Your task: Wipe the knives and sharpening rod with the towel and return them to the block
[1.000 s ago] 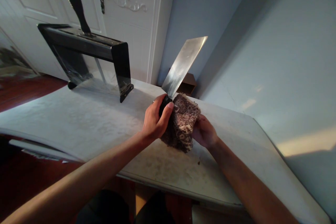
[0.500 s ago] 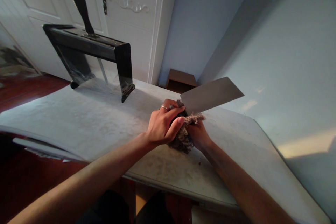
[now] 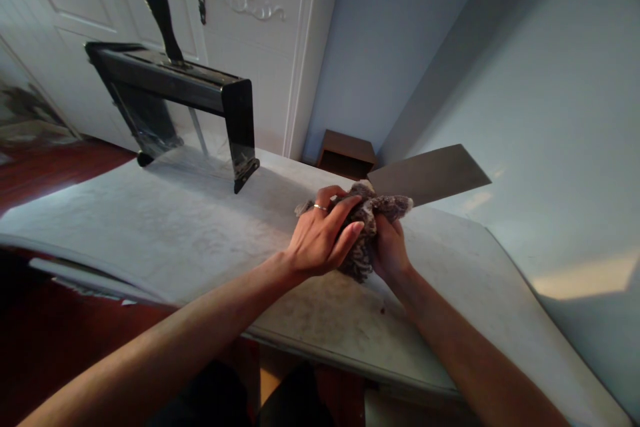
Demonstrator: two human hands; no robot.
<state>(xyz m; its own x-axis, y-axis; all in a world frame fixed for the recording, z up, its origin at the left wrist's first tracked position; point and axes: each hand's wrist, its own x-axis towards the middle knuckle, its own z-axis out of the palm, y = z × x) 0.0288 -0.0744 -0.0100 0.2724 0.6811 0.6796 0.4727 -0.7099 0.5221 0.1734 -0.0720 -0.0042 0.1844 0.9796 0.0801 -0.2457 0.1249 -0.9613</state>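
Note:
My left hand [image 3: 327, 233], with a ring on one finger, presses a shaggy brown-grey cloth [image 3: 361, 263] with its fingers curled over it. My right hand [image 3: 393, 250] is closed at the right side of the cloth, its fingers mostly hidden. Out from behind the bunched cloth, up and to the right, sticks the wide, flat grey blade [image 3: 430, 175] of a tool, its far end cut at a slant. The cloth and hands cover its handle end. Both hands are above the near middle of the pale, smudged table [image 3: 215, 233].
On the table's far left stands a black frame [image 3: 170, 83] with a tall handle and clear plastic hanging from it. Behind are a white cabinet [image 3: 255, 67] and a small brown box-shaped unit [image 3: 347, 150]. A pale wall [image 3: 560, 147] borders the right side.
The blade has shifted right and sticks out further that way. Both hands and the cloth have moved slightly right, and the cloth is now bunched higher around the blade's base.

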